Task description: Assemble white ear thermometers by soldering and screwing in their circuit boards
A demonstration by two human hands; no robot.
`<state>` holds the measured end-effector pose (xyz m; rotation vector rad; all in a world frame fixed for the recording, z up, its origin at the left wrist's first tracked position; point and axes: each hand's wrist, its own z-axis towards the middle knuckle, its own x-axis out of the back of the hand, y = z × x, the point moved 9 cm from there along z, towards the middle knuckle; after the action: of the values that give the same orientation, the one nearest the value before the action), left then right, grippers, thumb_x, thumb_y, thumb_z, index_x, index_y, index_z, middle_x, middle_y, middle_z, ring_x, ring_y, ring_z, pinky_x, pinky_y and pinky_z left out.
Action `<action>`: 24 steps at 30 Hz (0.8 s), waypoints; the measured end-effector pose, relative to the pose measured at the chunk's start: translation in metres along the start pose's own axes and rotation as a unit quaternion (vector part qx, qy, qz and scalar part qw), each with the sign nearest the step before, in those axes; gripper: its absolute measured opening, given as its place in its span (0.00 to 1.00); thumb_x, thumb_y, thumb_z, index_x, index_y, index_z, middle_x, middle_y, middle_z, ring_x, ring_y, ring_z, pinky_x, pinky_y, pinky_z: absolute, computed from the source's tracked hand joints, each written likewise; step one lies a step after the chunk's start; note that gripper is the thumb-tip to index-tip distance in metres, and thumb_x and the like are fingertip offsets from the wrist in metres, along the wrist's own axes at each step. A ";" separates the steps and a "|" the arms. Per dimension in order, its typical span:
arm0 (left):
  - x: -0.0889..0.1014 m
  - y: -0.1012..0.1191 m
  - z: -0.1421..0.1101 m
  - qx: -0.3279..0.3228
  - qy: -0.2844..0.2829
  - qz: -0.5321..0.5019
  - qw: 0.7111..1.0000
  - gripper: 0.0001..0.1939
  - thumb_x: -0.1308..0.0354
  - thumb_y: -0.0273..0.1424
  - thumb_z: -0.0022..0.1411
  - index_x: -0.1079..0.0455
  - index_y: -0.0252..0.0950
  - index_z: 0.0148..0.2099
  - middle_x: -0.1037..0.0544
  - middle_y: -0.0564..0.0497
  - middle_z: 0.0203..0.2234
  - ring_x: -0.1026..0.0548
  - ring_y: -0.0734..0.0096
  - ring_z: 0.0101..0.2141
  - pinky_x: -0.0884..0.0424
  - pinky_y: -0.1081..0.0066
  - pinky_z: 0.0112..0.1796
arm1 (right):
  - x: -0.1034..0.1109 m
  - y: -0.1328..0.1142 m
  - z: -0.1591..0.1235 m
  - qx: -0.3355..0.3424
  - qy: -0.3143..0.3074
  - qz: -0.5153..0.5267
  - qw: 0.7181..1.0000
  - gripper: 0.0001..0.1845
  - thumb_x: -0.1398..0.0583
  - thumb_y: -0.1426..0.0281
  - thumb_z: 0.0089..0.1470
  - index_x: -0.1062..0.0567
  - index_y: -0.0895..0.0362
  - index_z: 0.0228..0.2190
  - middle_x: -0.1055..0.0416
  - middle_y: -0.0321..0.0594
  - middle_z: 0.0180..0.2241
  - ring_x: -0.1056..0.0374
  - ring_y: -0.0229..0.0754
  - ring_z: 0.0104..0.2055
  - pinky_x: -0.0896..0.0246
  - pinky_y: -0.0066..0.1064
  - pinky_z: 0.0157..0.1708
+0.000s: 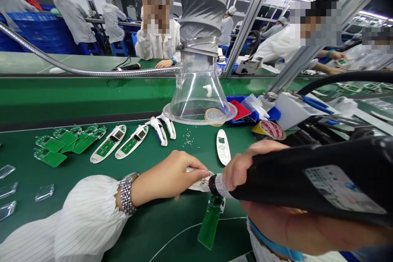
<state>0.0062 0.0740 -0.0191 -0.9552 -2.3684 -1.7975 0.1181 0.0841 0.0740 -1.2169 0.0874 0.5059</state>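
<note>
My left hand (172, 176) pinches a small white plastic part (196, 184) with fine wires at its end, and a watch sits on that wrist. My right hand (242, 163) grips a thick black soldering iron (307, 176), its wrapped tip (213, 184) right at those wires. A green circuit board (209, 223) lies below, joined to the part. Up the mat lie several bare green boards (49, 149), white housings with boards fitted (108, 144), and a white cover (223, 147). Tiny metal bits (187, 137) are scattered near the middle.
A clear plastic fume hood (199, 106) on a ribbed duct hangs over the green mat's far side. Beyond it sit tape rolls (268, 129) and a blue tray (242, 110). Clear plastic pieces (44, 192) lie at the left. A co-worker in white (156, 43) sits across the belt.
</note>
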 end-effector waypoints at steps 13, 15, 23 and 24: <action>0.000 -0.001 -0.001 0.006 0.014 0.001 1.000 0.15 0.49 0.40 0.58 0.26 0.37 0.33 0.35 0.58 0.14 0.37 0.81 0.09 0.47 0.82 0.11 | 0.001 0.000 0.001 0.063 0.009 0.036 0.997 0.26 0.43 0.45 0.40 0.27 0.54 0.28 0.34 0.34 0.17 0.39 0.40 0.14 0.46 0.30 0.10; 0.001 -0.001 -0.002 0.000 0.017 0.005 1.000 0.15 0.49 0.40 0.58 0.26 0.37 0.34 0.34 0.58 0.14 0.37 0.81 0.09 0.47 0.82 0.11 | 0.001 -0.002 0.000 0.075 0.004 0.031 0.997 0.24 0.45 0.46 0.43 0.27 0.54 0.29 0.34 0.34 0.16 0.40 0.40 0.13 0.46 0.30 0.10; 0.000 0.001 -0.001 -0.006 0.016 0.018 1.000 0.15 0.49 0.40 0.58 0.25 0.38 0.36 0.29 0.57 0.19 0.37 0.82 0.10 0.45 0.81 0.11 | 0.010 -0.013 -0.003 0.082 0.033 0.029 0.996 0.26 0.45 0.44 0.41 0.27 0.53 0.30 0.34 0.35 0.16 0.39 0.42 0.14 0.43 0.35 0.13; 0.000 0.001 -0.002 -0.007 0.014 0.022 1.000 0.15 0.49 0.41 0.59 0.26 0.39 0.37 0.28 0.57 0.19 0.37 0.82 0.10 0.45 0.81 0.11 | 0.012 -0.015 -0.004 0.085 0.023 0.028 0.996 0.27 0.45 0.44 0.42 0.27 0.52 0.32 0.34 0.35 0.16 0.39 0.43 0.15 0.42 0.36 0.14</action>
<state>0.0065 0.0726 -0.0177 -0.9689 -2.3037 -1.8018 0.1359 0.0803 0.0815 -1.0609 0.2001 0.5083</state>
